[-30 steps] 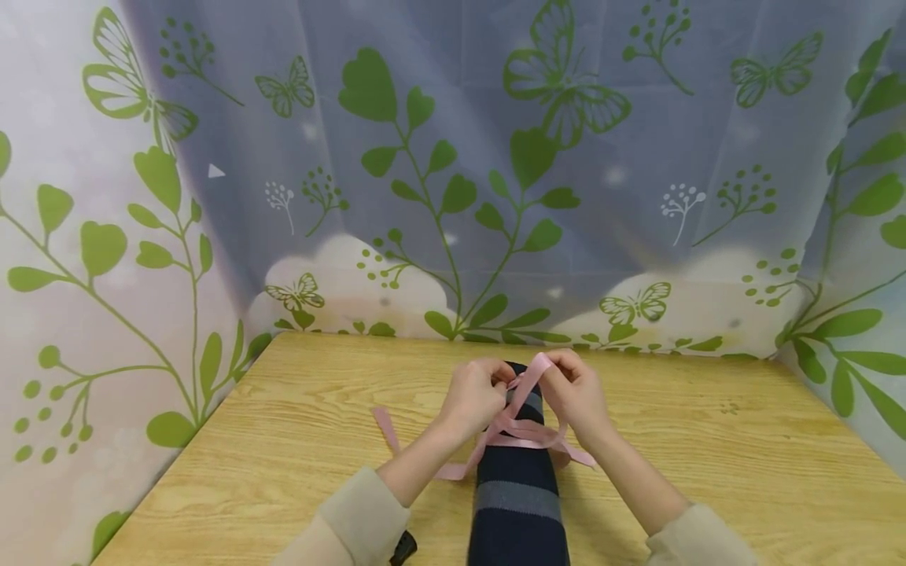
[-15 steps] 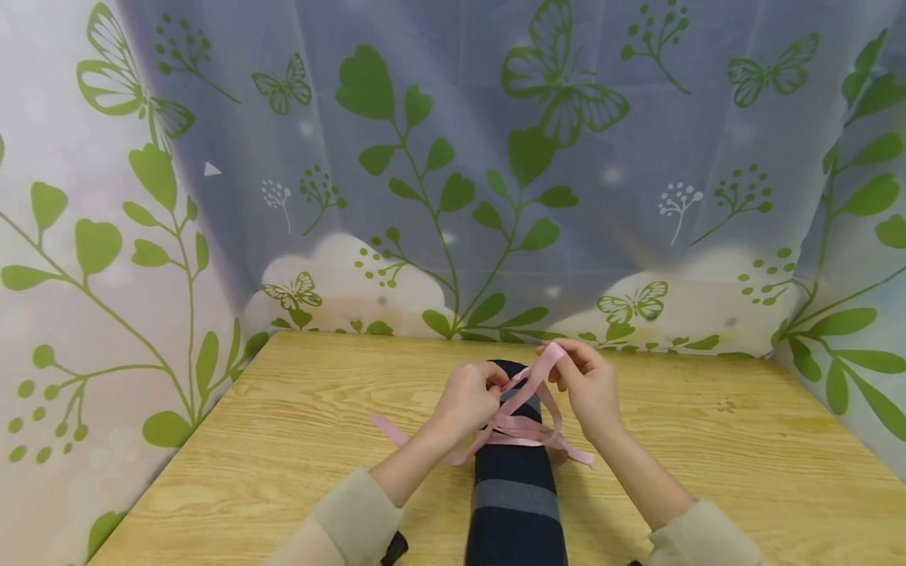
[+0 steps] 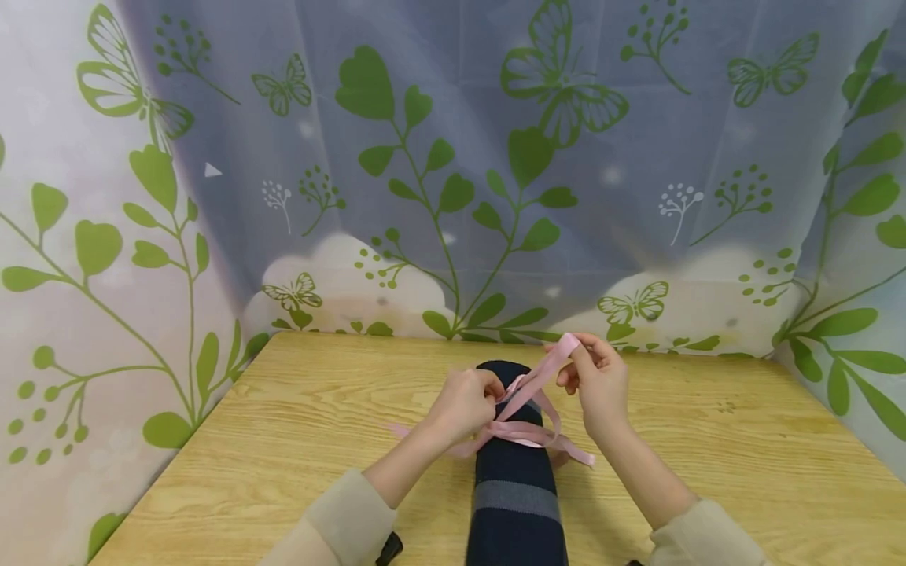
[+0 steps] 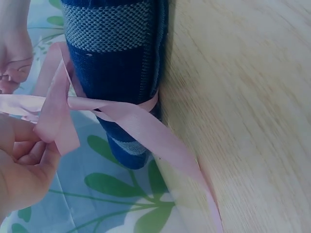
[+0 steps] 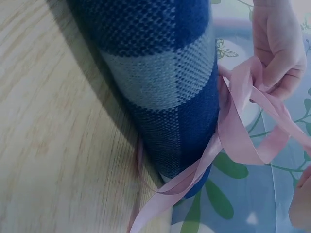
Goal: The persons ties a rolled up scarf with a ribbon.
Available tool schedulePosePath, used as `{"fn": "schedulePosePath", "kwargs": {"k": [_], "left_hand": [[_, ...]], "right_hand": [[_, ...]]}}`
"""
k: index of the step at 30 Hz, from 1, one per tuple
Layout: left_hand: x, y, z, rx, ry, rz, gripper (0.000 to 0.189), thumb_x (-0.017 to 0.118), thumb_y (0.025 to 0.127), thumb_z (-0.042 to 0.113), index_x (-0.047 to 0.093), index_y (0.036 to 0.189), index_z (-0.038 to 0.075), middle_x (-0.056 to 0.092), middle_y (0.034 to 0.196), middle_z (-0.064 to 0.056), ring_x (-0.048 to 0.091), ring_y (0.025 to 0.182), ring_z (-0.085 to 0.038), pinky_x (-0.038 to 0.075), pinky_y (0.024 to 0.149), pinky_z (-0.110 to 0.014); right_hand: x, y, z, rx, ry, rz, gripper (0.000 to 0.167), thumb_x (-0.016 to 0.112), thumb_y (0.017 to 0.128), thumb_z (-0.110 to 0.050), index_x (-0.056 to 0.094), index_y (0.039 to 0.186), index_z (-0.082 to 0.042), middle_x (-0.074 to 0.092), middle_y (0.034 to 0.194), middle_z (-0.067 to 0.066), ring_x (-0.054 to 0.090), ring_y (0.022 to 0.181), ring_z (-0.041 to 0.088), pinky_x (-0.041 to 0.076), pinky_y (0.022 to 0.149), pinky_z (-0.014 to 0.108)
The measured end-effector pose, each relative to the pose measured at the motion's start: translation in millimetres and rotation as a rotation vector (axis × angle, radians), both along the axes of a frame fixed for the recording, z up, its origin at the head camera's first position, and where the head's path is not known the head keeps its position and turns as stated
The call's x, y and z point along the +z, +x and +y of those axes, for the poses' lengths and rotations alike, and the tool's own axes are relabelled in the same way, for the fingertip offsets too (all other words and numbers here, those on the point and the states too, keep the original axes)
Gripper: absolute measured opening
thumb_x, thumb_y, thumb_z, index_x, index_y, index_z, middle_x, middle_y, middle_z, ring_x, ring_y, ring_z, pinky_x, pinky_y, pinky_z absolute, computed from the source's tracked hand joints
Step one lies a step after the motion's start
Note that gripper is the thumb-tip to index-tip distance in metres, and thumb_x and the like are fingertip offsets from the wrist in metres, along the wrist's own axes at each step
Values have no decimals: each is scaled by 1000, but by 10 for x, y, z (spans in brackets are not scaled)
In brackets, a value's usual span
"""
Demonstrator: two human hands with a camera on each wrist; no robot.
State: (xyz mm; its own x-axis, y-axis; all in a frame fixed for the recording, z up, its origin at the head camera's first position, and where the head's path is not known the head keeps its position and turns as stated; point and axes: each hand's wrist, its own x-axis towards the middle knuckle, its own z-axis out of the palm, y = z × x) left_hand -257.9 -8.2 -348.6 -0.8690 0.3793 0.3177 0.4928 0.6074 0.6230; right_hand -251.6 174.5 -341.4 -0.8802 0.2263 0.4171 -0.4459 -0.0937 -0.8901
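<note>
A pink ribbon (image 3: 520, 432) wraps around a rolled dark blue cloth (image 3: 517, 468) with grey stripes and is looped on top of it. My left hand (image 3: 463, 405) pinches part of the ribbon close over the roll; the left wrist view shows a short ribbon end beside its fingertips (image 4: 51, 158). To the right and higher, my right hand (image 3: 602, 389) pinches another stretch of ribbon between thumb and finger, pulled taut up from the knot area. One loose tail lies right of the roll, another runs left behind my left wrist.
The roll lies lengthwise on a wood-grain table (image 3: 318, 393). Behind stands a blue-grey curtain (image 3: 481, 259) printed with green leaves and butterflies. A small black object (image 3: 389, 548) shows beside my left sleeve.
My right hand has moved right and slightly up, drawing its ribbon strand out longer. My left hand has shifted slightly left, still holding its part. The left tail has been drawn in.
</note>
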Motion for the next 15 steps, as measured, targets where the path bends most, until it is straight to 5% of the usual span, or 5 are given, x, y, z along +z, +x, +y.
{"fn": "schedulePosePath", "kwargs": {"k": [7,15], "left_hand": [[-10,17,-7,-13,-34,-8,18,54,77,-8,68,79,4,57,67,1,39,45,-5,31,43,-17],[-6,16,-21,-17,-18,-1,19,52,78,-8,67,78,3,59,67,-1,41,44,-5,31,42,-17]], "right_hand": [[18,-8,33,-12,-109,-42,11,52,95,-12,54,95,-1,71,80,1,50,44,10,37,42,18],[67,-12,99,119,-219,-51,5,48,96,-10,47,94,-5,69,78,2,53,50,9,40,45,18]]}}
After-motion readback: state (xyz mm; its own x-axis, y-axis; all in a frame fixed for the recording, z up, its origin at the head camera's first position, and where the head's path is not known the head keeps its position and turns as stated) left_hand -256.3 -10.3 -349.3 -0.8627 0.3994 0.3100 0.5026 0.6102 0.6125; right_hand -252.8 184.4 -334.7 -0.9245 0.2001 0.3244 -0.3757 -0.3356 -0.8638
